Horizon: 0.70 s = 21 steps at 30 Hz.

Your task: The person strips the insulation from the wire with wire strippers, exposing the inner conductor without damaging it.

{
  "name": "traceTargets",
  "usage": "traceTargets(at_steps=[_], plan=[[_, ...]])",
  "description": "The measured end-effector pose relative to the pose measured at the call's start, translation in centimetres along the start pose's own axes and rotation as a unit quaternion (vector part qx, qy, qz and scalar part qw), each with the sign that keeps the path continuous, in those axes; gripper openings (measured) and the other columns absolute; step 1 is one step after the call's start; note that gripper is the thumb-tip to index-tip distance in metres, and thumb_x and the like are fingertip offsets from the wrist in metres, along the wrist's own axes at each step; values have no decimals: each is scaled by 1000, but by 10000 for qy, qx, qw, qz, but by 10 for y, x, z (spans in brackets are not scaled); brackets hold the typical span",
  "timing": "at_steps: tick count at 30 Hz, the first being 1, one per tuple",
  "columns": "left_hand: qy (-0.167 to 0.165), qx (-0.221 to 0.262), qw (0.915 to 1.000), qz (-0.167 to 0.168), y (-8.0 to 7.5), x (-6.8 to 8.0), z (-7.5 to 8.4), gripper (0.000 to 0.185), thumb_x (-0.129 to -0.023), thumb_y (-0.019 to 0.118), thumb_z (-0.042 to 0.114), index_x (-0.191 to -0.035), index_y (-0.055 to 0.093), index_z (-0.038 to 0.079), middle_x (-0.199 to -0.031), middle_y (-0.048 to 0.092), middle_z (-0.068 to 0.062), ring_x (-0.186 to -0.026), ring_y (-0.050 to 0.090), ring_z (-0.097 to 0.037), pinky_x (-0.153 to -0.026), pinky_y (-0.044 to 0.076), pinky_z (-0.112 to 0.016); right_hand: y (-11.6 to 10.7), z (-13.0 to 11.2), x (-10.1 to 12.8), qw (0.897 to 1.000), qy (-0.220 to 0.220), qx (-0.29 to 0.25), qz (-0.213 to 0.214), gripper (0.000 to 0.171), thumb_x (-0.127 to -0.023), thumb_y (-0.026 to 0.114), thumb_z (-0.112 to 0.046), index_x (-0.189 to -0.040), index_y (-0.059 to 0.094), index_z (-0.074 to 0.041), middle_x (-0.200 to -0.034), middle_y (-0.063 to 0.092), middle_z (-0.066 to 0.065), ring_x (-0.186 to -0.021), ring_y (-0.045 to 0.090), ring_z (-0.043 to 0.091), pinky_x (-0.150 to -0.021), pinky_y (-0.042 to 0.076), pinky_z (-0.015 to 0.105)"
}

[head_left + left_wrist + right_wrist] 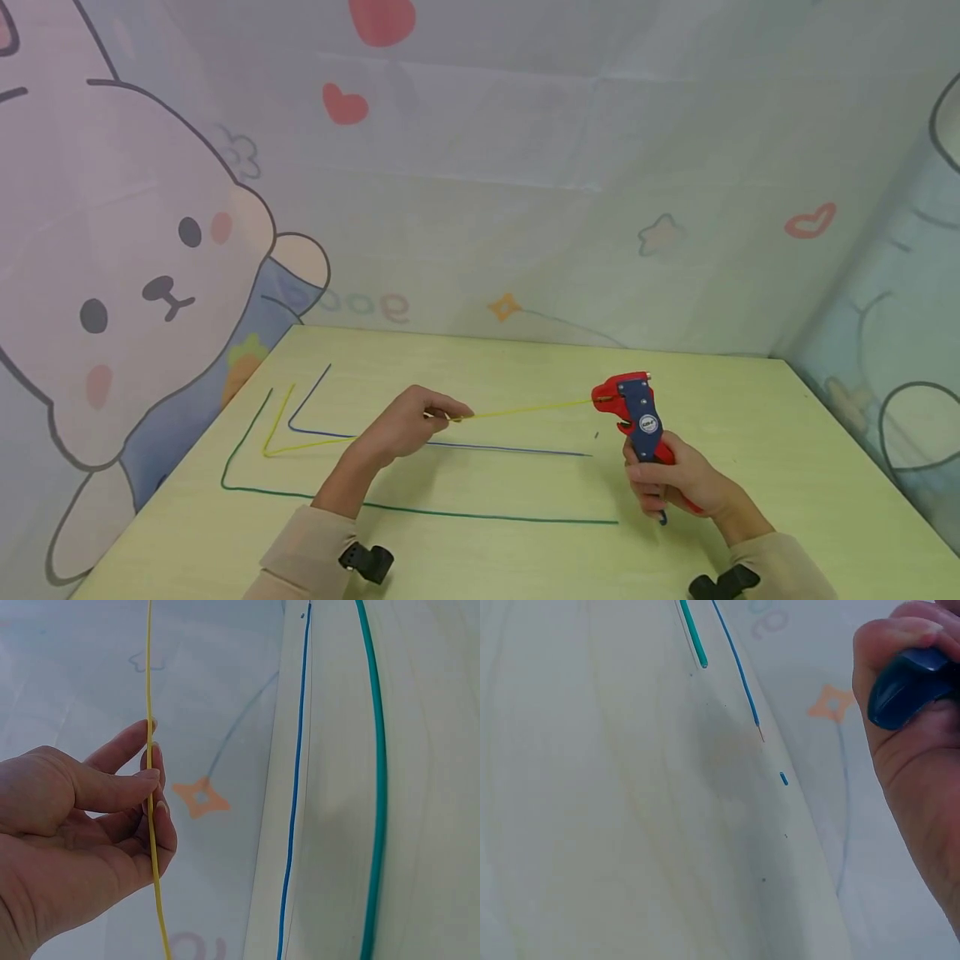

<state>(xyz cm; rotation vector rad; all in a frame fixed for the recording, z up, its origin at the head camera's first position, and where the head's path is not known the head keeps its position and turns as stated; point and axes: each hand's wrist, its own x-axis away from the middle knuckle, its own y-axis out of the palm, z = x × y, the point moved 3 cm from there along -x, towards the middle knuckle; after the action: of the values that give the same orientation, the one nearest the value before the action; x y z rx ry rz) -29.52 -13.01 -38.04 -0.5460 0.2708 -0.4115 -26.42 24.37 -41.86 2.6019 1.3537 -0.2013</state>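
The left hand (408, 429) pinches the light, springy yellow wire (525, 409) mid-length, its end at three o'clock inside the stripper (637, 417) clenched by the right hand (675, 483).

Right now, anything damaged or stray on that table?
One small oddity: a short blue scrap of insulation lies loose on the table, just past the blue wire whose tip shows bare metal. Otherwise nothing stands out: left hand pinches the yellow wire, right hand grips the wire stripper.
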Motion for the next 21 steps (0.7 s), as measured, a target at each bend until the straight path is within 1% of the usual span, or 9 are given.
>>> traceTargets(at_steps=[3,6,11,21], plan=[[-13,2,10000,6,0,0,0,37,-97,51,-10,-116,76,9,-118,69,-10,-110,61,-29,-88,51,-42,0,1,0,10000,17,-72,13,16,-101,34,8,-103,47,-1,-71,34,16,-52,36,28,-57,53,28],[-24,11,10000,-9,0,0,0,36,-97,51,-10,-117,75,8,-119,69,-10,-112,61,-29,-89,50,-43,0,1,1,9999,12,-163,-7,19,-101,33,8,-108,47,-1,-75,38,18,-56,40,27,-61,54,29],[-29,11,10000,-22,0,0,1,36,-98,52,-9,-118,75,9,-119,69,-10,-113,60,-34,-89,51,-43,-1,0,2,9994,-72,-282,-179,24,-99,29,11,-113,46,1,-82,40,20,-62,41,32,-68,56,32],[-44,8,10000,19,-1,0,3,36,-97,53,-10,-117,75,9,-118,69,-10,-112,60,-35,-89,51,-42,-2,-3,1,9990,-48,-326,-299,24,-97,29,9,-115,44,3,-84,41,22,-66,44,36,-71,57,36]])
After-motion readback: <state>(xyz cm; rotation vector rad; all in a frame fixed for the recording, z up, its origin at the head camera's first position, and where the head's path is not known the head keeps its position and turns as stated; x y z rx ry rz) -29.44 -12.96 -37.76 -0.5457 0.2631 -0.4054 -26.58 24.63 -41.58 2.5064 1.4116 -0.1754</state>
